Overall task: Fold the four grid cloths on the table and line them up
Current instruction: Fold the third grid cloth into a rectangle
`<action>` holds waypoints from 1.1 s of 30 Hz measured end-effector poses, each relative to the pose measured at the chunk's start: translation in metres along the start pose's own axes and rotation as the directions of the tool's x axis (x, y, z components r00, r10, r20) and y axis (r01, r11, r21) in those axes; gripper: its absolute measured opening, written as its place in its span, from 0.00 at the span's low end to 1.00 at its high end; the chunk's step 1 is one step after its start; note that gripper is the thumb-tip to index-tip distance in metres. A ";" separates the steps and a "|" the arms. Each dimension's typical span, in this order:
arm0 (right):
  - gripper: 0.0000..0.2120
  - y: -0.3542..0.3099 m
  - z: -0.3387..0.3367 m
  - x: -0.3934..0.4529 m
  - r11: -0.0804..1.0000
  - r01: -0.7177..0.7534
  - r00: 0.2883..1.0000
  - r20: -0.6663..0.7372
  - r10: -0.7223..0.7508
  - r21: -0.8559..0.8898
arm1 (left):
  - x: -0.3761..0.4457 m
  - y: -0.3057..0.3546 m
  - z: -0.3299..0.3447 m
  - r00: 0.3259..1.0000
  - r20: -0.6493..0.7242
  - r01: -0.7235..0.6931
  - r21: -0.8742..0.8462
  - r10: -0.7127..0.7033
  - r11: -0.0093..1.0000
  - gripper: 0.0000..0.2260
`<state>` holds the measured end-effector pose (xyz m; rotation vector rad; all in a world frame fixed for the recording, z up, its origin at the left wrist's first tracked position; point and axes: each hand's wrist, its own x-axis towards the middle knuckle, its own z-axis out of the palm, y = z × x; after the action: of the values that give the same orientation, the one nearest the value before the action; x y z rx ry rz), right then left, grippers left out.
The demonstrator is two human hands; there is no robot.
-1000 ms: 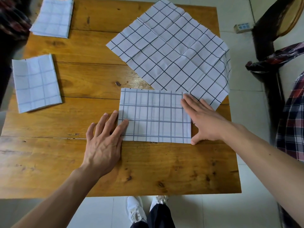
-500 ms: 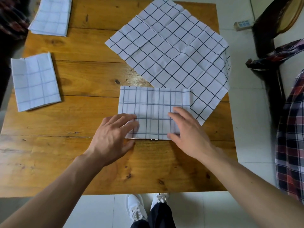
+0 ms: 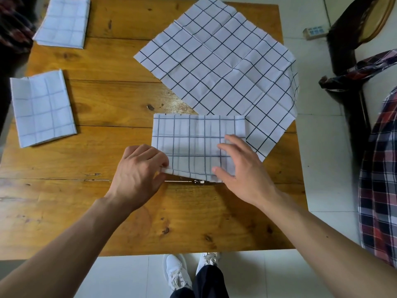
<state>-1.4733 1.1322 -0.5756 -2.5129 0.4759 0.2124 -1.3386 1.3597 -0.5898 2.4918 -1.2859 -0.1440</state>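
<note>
Now left hand pinching half-folded cloth at its near-left corner — lifted, right hand flat, fingers relaxed, on top

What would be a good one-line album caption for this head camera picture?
Left hand pinches the near corner of a half-folded grid cloth, right hand resting on it.
</note>
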 end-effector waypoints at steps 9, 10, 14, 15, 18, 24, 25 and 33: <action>0.29 -0.045 -0.001 -0.016 0.973 0.216 0.975 -0.037 -0.220 -0.080 | -0.017 0.022 -0.027 0.971 -0.169 0.174 0.005 -0.171 0.985 0.03; 0.29 -0.051 0.001 -0.016 0.971 0.229 0.971 -0.047 -0.232 -0.071 | -0.019 0.026 -0.031 0.973 -0.171 0.161 0.022 -0.155 0.987 0.03; 0.22 -0.065 0.011 -0.017 0.956 0.282 0.955 -0.073 -0.288 -0.082 | -0.028 0.048 -0.038 0.987 -0.134 0.092 -0.003 -0.092 0.996 0.03; 0.18 -0.067 0.012 -0.018 0.950 0.302 0.948 -0.083 -0.308 -0.080 | -0.030 0.053 -0.038 0.988 -0.128 0.080 -0.026 -0.083 0.996 0.03; 0.10 -0.065 0.017 -0.021 0.945 0.320 0.937 -0.124 -0.326 -0.066 | -0.033 0.058 -0.035 0.994 -0.101 0.016 -0.142 -0.031 0.990 0.04; 0.11 -0.036 0.017 -0.031 0.930 0.343 0.932 -0.170 -0.320 0.130 | -0.039 0.029 -0.021 0.997 0.060 0.064 -0.122 -0.057 0.991 0.15; 0.12 -0.031 0.017 -0.033 0.919 0.366 0.922 -0.189 -0.337 0.145 | -0.040 0.022 -0.019 0.995 0.072 0.078 -0.106 -0.070 0.991 0.15; 0.16 -0.002 0.020 -0.050 0.924 0.382 0.909 -0.184 -0.373 0.018 | -0.051 0.016 -0.018 0.999 0.007 -0.047 -0.090 0.047 0.995 0.09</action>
<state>-1.5195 1.1599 -0.5785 -2.5222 0.0519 -0.1741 -1.3770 1.3968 -0.5711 2.3865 -1.3111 -0.1972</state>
